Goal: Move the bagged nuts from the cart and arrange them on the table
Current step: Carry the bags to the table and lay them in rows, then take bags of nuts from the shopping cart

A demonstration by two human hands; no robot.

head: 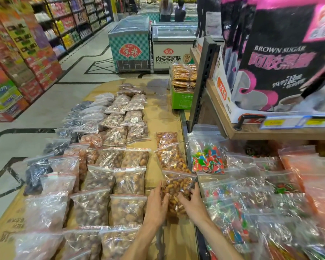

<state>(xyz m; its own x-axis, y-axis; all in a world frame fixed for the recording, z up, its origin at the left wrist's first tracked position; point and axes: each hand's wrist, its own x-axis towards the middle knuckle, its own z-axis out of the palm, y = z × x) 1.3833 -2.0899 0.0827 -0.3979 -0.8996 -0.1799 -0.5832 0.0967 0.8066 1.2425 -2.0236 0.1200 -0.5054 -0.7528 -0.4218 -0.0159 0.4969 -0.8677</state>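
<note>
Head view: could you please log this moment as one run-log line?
left hand: on bag of orange nuts | right hand: same bag | bag: lying on cardboard-covered table, nearest in its column | neighbours: candy bags to the right

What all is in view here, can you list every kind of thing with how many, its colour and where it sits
Cardboard-covered table: one, tan, centre.
Bagged nuts: dozens, brown in clear bags, rows on table.
Orange nut bag: one, between both hands.
Dark bags: several, blackish, table's left edge.
Candy bags: many, multicoloured, right side.
Brown sugar packs: several, black and pink, upper right shelf.
Freezers: two, teal and white, far centre.
Left hand: on bag.
Right hand: on bag.
</note>
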